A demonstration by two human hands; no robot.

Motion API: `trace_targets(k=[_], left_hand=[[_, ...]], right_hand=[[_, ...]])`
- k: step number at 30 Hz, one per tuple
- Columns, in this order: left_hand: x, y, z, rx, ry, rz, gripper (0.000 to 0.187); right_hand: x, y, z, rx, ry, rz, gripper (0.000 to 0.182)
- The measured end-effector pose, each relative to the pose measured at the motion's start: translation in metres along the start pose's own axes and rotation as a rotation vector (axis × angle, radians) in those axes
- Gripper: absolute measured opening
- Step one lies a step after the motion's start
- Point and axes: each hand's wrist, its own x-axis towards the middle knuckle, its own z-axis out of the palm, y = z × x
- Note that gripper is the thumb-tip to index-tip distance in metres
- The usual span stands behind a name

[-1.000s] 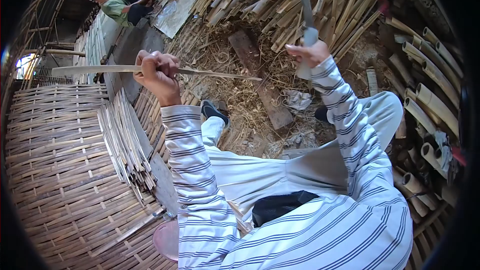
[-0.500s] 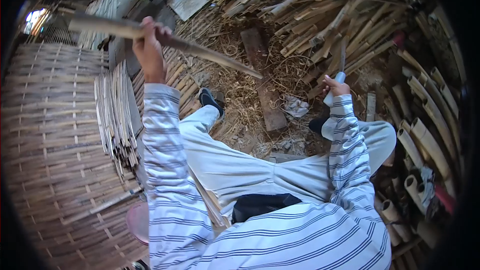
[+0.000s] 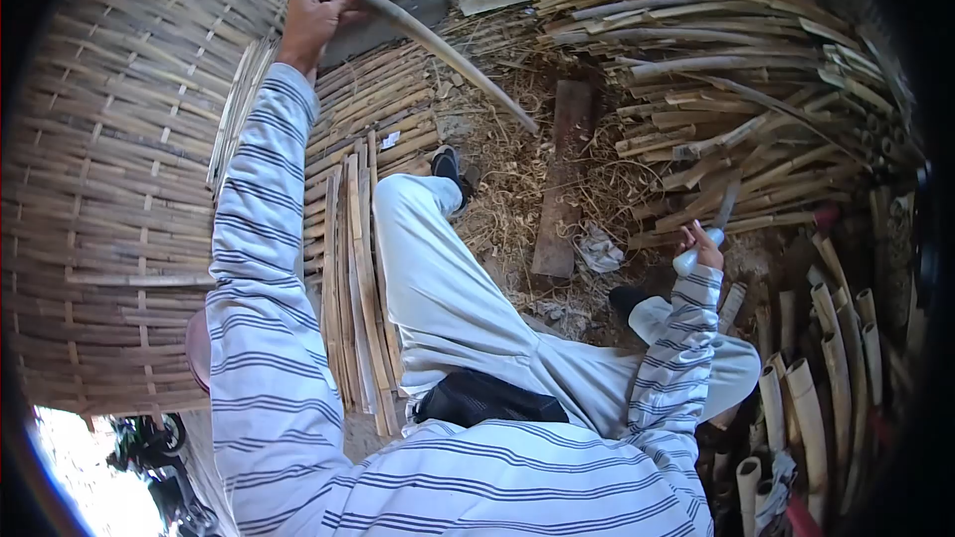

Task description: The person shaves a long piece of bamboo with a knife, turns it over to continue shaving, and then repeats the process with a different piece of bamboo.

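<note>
A long bamboo piece [image 3: 448, 53] slants across the upper left, its thin end above the shavings. My left hand [image 3: 311, 22] grips it near the top of the view, with some fingertips showing past it. Low on the right, my right hand [image 3: 705, 247] is closed around the pale handle of a knife [image 3: 728, 207], whose blade points up and away. A dark wooden plank [image 3: 562, 179] lies on the floor between my feet, among curly bamboo shavings [image 3: 502, 179].
Split bamboo [image 3: 716, 70] is piled at the upper right, and bamboo tubes [image 3: 801, 408] stand at the lower right. A woven bamboo panel [image 3: 119, 169] fills the left side. Beside my leg lie loose strips [image 3: 350, 278]. A crumpled wrapper [image 3: 599, 249] rests near the plank.
My view has turned to the left. The bamboo in my left hand now slopes more steeply, its far part out at the top. The knife stays in my right hand.
</note>
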Motion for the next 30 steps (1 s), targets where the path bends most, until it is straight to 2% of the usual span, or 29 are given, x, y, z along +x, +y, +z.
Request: trace_targets(k=[2, 5, 6, 9, 10, 12, 14, 15, 16, 17, 20, 21, 22, 23, 24, 26, 29, 30], left_hand=[[-0.01, -0.001, -0.043, -0.058, 0.152, 0.018, 0.03], [-0.05, -0.003, -0.114, -0.053, 0.435, 0.007, 0.032], [-0.071, -0.005, -0.139, -0.123, 0.471, 0.061, 0.033], [-0.148, -0.009, -0.196, -0.127, 0.761, 0.103, 0.031], [-0.175, -0.014, -0.209, -0.231, 0.858, 0.165, 0.03], [-0.24, -0.048, -0.252, -0.325, 1.042, 0.253, 0.024], [-0.322, -0.086, -0.284, -0.309, 1.038, 0.262, 0.013], [-0.361, -0.091, -0.268, 0.65, 1.076, -0.019, 0.01], [-0.396, -0.1, -0.256, 1.597, 0.925, -0.329, 0.009], [-0.434, -0.117, -0.25, 1.715, 0.831, -0.372, 0.007], [-0.536, -0.181, -0.224, 1.462, 0.837, -0.565, 0.019], [-0.569, -0.208, -0.22, 1.6, 0.627, -1.073, 0.028], [-0.619, -0.248, -0.221, 1.76, 0.605, -0.939, 0.032], [-0.643, -0.261, -0.208, 1.524, 0.828, -0.73, 0.028], [-0.665, -0.267, -0.198, 1.506, 0.805, -0.766, 0.028], [-0.672, -0.263, -0.184, 1.367, 0.791, -1.026, 0.027], [-0.686, -0.248, -0.162, 1.127, 0.744, -1.406, 0.027], [-0.752, -0.318, -0.184, 0.866, 1.058, -1.05, 0.028]], right_hand=[[0.031, 0.011, -0.03, 0.009, -0.045, 0.01, 0.025], [0.032, 0.0, -0.036, -0.016, -0.029, 0.032, 0.042], [0.054, 0.004, -0.054, -0.007, -0.054, 0.034, 0.044], [0.063, -0.001, -0.069, -0.071, -0.138, 0.03, 0.027], [0.065, -0.002, -0.071, -0.08, -0.171, 0.025, 0.02], [0.079, 0.0, -0.071, -0.084, -0.075, 0.006, 0.017], [0.077, 0.0, -0.067, -0.105, -0.04, -0.001, 0.017], [0.083, 0.002, -0.066, -0.097, -0.049, -0.014, 0.018], [0.084, 0.003, -0.066, -0.088, -0.055, -0.027, 0.018], [0.079, 0.002, -0.059, -0.099, -0.047, -0.017, 0.019], [0.058, 0.002, -0.03, -0.125, -0.03, -0.041, 0.02], [0.056, 0.001, -0.03, -0.097, -0.055, 0.013, 0.02], [0.067, 0.002, -0.038, -0.064, -0.083, 0.065, 0.019], [0.075, 0.001, -0.039, -0.032, -0.117, 0.115, 0.018], [0.066, 0.002, -0.029, -0.07, -0.106, 0.112, 0.018], [0.043, 0.008, -0.004, -0.152, -0.088, 0.108, 0.017], [0.09, 0.026, -0.046, -0.256, -0.156, -0.021, 0.017], [0.086, 0.024, -0.042, -0.281, -0.164, 0.024, 0.017]])
